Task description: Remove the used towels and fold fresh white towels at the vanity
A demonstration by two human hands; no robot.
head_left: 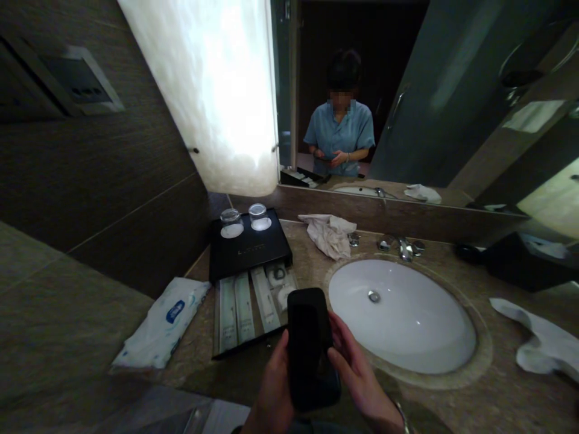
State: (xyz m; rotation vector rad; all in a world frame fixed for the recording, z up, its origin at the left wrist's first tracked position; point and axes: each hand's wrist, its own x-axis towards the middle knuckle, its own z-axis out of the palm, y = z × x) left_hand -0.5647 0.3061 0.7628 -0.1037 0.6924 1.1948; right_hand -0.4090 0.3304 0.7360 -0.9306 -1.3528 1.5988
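Two bare hands cradle a phone (pixel 310 346) between them: left hand (pixel 275 383) curled round its edge, right hand (pixel 362 377) half open against its side (sink (pixel 398 313) just beyond).

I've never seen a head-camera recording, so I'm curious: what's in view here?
washbasin: one, white, set in the stone counter
faucet: one, chrome, behind the washbasin
drinking glasses: two, clear, on a black tray
toiletry sachets: several, pale, in a tray below the black one
wet-wipes pack: one, white and blue, counter's left end
crumpled cloths: two, white, behind and right of the washbasin
mirror: one, behind the counter, reflecting a person in a blue top
light panel: one, glowing white, left of the mirror
phone: one, black, held up
left hand: one, bare, on the phone's left edge
right hand: one, bare, on the phone's right edge
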